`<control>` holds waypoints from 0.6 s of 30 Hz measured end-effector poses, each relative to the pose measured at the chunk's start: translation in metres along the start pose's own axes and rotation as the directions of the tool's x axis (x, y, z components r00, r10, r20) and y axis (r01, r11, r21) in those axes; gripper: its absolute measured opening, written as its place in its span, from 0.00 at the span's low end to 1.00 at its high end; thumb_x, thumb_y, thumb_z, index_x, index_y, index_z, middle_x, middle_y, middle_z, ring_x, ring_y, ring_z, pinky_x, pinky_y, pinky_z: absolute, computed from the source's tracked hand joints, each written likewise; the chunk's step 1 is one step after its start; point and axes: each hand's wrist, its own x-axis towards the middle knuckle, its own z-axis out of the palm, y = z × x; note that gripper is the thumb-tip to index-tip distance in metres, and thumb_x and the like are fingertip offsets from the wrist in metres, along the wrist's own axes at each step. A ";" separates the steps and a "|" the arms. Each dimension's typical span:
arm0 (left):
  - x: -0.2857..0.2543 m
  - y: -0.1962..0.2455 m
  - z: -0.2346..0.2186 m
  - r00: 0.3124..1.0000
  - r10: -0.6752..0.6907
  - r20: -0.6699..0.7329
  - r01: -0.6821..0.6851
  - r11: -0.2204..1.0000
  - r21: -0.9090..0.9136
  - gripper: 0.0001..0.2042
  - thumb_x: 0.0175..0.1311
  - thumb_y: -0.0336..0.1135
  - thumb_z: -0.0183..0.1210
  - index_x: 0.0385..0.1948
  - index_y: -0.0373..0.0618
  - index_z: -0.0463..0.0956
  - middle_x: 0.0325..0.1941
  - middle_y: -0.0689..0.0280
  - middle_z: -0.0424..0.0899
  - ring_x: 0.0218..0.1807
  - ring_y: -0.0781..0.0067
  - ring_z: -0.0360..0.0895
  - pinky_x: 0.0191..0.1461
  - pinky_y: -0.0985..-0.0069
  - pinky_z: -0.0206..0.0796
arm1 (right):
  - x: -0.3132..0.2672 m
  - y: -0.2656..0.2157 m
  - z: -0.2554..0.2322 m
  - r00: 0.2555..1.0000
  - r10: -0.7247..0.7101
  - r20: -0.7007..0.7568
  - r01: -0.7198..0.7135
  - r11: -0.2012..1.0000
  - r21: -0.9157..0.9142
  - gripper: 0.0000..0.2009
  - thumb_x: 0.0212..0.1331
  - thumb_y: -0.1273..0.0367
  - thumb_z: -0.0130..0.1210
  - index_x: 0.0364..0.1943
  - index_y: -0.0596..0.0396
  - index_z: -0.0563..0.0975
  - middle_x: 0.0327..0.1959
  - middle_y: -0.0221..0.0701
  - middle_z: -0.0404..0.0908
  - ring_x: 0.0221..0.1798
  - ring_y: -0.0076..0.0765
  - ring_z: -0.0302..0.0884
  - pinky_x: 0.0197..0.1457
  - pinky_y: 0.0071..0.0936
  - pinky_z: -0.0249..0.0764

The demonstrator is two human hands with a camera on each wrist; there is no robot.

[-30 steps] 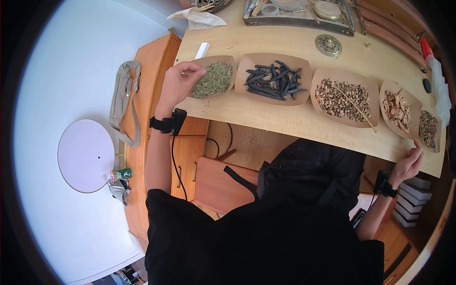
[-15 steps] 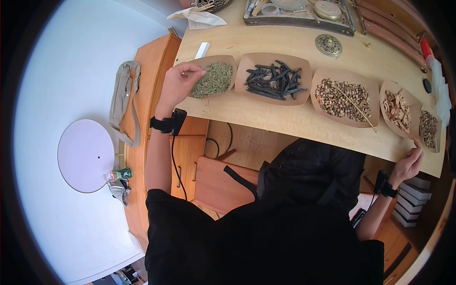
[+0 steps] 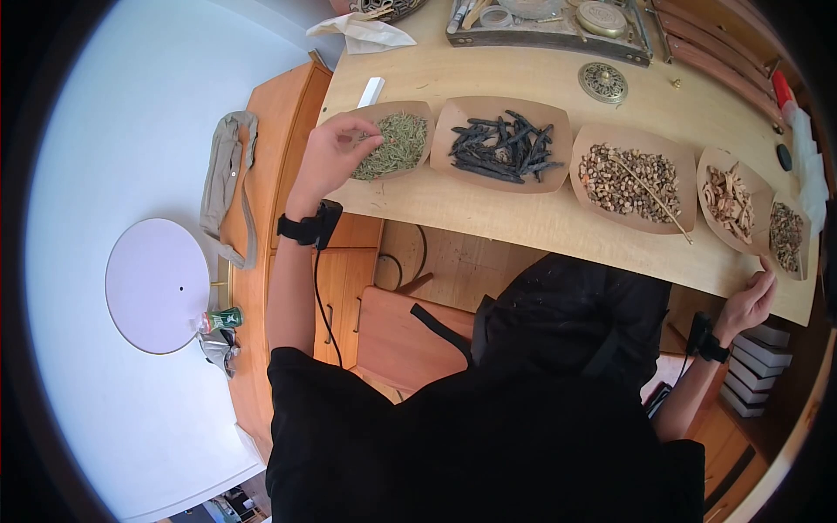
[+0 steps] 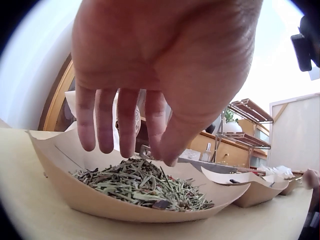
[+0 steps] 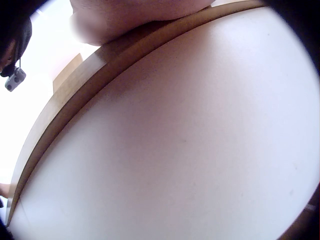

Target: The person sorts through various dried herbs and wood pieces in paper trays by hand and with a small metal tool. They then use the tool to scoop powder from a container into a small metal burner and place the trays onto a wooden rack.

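Note:
Over the paper tray of green dried herb hangs my left hand, palm down. In the left wrist view the fingers point straight down above the herb pile. The thumb tip lies close to the index fingertip; nothing can be made out between them. At the table's near right edge, my right hand rests by the small tray of brown pieces. The right wrist view shows only part of that hand at the table edge, its fingertips hidden.
Paper trays of black pods, brown chunks with a thin stick and pale chips run rightward. Behind them lie a white block, a pierced metal lid and a dark-framed tray.
My left hand has shifted slightly to the right over the herb, and its thumb and index finger have changed position a little. My right hand has stayed in place.

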 end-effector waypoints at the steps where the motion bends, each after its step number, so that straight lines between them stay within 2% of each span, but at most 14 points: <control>1: 0.000 -0.001 0.000 1.000 0.000 0.000 0.000 1.000 0.000 0.07 0.62 0.32 0.69 0.38 0.41 0.86 0.43 0.64 0.88 0.45 0.73 0.84 0.51 0.75 0.72 | 0.000 -0.001 0.000 1.000 -0.006 -0.004 0.006 1.000 -0.002 0.18 0.80 0.63 0.42 0.49 0.59 0.83 0.23 0.15 0.56 0.26 0.13 0.50 0.30 0.17 0.48; 4: -0.001 0.004 0.000 1.000 -0.003 0.025 0.000 0.995 0.102 0.07 0.62 0.32 0.69 0.37 0.40 0.85 0.43 0.63 0.88 0.46 0.72 0.83 0.54 0.73 0.71 | 0.000 0.001 0.000 1.000 0.009 -0.003 -0.009 1.000 0.002 0.18 0.80 0.63 0.42 0.49 0.59 0.83 0.23 0.15 0.56 0.26 0.13 0.50 0.29 0.17 0.48; 7: 0.001 0.002 0.000 1.000 0.002 -0.004 -0.001 0.997 0.072 0.08 0.61 0.33 0.70 0.37 0.41 0.85 0.44 0.63 0.87 0.46 0.70 0.83 0.54 0.72 0.72 | 0.000 0.001 -0.001 1.000 0.023 0.001 -0.023 1.000 0.008 0.18 0.80 0.63 0.42 0.49 0.59 0.83 0.23 0.15 0.56 0.26 0.13 0.50 0.29 0.17 0.48; 9: 0.002 0.004 -0.001 0.993 -0.116 -0.004 0.116 0.991 -0.068 0.09 0.61 0.35 0.70 0.39 0.42 0.86 0.44 0.62 0.87 0.47 0.68 0.82 0.54 0.70 0.72 | 0.000 0.000 0.000 1.000 0.018 -0.001 -0.018 1.000 0.004 0.18 0.80 0.63 0.42 0.49 0.59 0.83 0.23 0.15 0.56 0.26 0.13 0.50 0.29 0.17 0.48; 10: 0.002 0.005 -0.001 0.993 -0.116 -0.004 0.116 0.991 -0.068 0.09 0.61 0.35 0.70 0.39 0.42 0.86 0.44 0.62 0.87 0.47 0.68 0.82 0.54 0.70 0.72 | 0.000 -0.001 0.000 1.000 0.014 -0.003 -0.014 1.000 0.001 0.18 0.80 0.63 0.42 0.49 0.59 0.83 0.23 0.16 0.56 0.26 0.13 0.50 0.29 0.17 0.48; 12: 0.001 0.007 -0.002 0.999 0.045 0.010 -0.045 0.994 0.095 0.13 0.59 0.35 0.71 0.44 0.43 0.85 0.45 0.62 0.87 0.48 0.66 0.82 0.57 0.67 0.72 | 0.000 -0.002 0.000 1.000 0.012 -0.004 -0.012 1.000 -0.002 0.18 0.80 0.63 0.42 0.49 0.59 0.83 0.23 0.16 0.56 0.26 0.13 0.50 0.29 0.17 0.48; 16: -0.002 0.015 -0.002 0.993 0.066 0.103 -0.076 0.992 0.098 0.19 0.57 0.34 0.73 0.51 0.46 0.83 0.50 0.61 0.84 0.53 0.64 0.80 0.62 0.67 0.70 | 0.000 0.000 0.000 1.000 0.005 -0.004 -0.005 1.000 0.001 0.19 0.80 0.63 0.41 0.49 0.60 0.83 0.23 0.16 0.56 0.27 0.14 0.51 0.30 0.17 0.49; 18: -0.002 0.008 -0.002 0.964 0.126 0.233 -0.139 0.989 0.040 0.25 0.53 0.31 0.74 0.56 0.48 0.80 0.55 0.60 0.79 0.58 0.61 0.76 0.67 0.68 0.67 | 0.000 0.001 0.000 1.000 0.009 -0.002 -0.009 1.000 0.002 0.19 0.80 0.64 0.41 0.49 0.60 0.83 0.23 0.16 0.56 0.27 0.14 0.51 0.31 0.17 0.49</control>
